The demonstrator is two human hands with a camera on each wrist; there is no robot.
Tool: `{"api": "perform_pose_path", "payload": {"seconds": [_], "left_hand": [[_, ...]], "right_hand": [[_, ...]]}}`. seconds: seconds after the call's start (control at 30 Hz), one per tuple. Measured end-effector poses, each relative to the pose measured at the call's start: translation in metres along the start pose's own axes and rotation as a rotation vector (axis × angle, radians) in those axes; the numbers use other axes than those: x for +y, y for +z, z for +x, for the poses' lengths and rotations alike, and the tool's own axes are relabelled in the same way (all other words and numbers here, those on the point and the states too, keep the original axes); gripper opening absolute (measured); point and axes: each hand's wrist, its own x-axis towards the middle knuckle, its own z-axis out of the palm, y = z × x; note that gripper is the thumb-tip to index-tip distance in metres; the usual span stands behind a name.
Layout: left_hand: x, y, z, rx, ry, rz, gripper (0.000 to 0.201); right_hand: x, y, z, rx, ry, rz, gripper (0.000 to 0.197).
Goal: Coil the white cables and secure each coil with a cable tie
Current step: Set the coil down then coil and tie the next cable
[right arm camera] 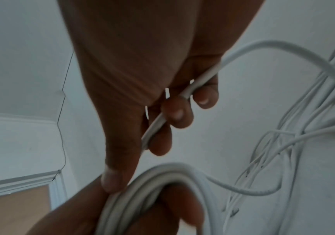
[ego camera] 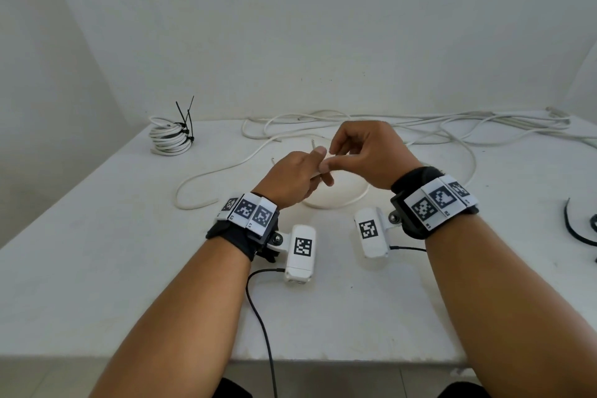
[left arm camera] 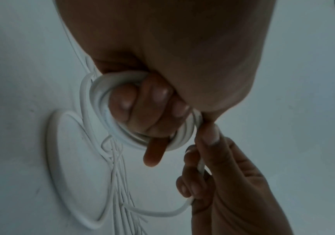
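My left hand (left arm camera: 152, 108) grips the coil (left arm camera: 102, 89) at frame centre; my right hand (right arm camera: 162, 111) pinches the cable (right arm camera: 202, 77) feeding it; it looks light, springy, slippery; best held close to the coil.

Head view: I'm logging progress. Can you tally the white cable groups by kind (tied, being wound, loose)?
Tied stack of white coils: 1
White coil being wound: 1
Loose tangle of white cables: 1
Total: 3
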Motion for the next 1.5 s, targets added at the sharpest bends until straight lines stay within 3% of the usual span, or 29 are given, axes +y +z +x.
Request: {"api": "perform_pose_path", "payload": {"seconds": [0.17, 0.23, 0.4, 0.5, 0.57, 0.63, 0.73, 0.83, 0.93, 1.03, 1.17, 1.3, 1.4, 1.5], "left_hand": [[-0.003, -0.006, -0.004, -0.016, 0.043, -0.231, 0.073], [-0.002, -0.006, -0.005, -0.025, 0.094, -0.374, 0.064], [-0.001, -0.007, 0.0, 0.042, 0.12, -0.746, 0.058], [0.001, -0.01, 0.001, -0.01, 0.16, -0.988, 0.051], [0.002, -0.011, 0.0, -0.032, 0.183, -1.084, 0.042], [0.003, -0.01, 0.001, 0.04, 0.205, -1.108, 0.036], [-0.003, -0.012, 0.008, 0.29, 0.182, -1.021, 0.025], [-0.015, -0.017, 0.011, 0.433, 0.132, -0.625, 0.02], [-0.017, -0.012, 0.003, 0.291, 0.065, -0.023, 0.023], [-0.009, -0.005, -0.003, 0.107, -0.05, 0.245, 0.023], [-0.002, -0.006, -0.001, 0.049, -0.043, 0.228, 0.034], [-0.005, -0.007, -0.003, -0.053, -0.037, 0.006, 0.053], [-0.003, -0.006, -0.005, -0.028, -0.017, -0.107, 0.075], [0.0, -0.002, -0.004, -0.001, 0.052, -0.219, 0.072]], "right_hand": [[0.019, -0.013, 0.004, 0.126, 0.053, 0.043, 0.021], [0.024, -0.014, 0.004, 0.13, 0.072, 0.043, 0.02], [0.025, 0.002, 0.004, -0.082, 0.117, -0.065, 0.029], [0.02, 0.011, 0.005, -0.207, 0.135, -0.101, 0.048], [0.02, 0.016, 0.005, -0.312, 0.142, -0.157, 0.046], [0.021, 0.018, 0.004, -0.418, 0.18, -0.19, 0.025], [0.017, 0.021, 0.001, -0.543, 0.221, -0.26, 0.032], [0.002, 0.023, -0.004, -0.621, 0.137, -0.29, 0.034], [-0.004, 0.023, -0.004, -0.522, 0.037, -0.276, 0.027], [-0.002, 0.02, -0.005, -0.326, -0.005, -0.199, 0.012], [0.001, 0.014, -0.006, -0.151, -0.043, -0.046, 0.006], [0.005, 0.003, -0.001, 0.025, -0.043, 0.065, 0.014], [0.011, -0.002, 0.001, 0.084, -0.038, 0.164, 0.007], [0.014, -0.004, 0.001, 0.128, -0.035, 0.255, 0.004]]}}
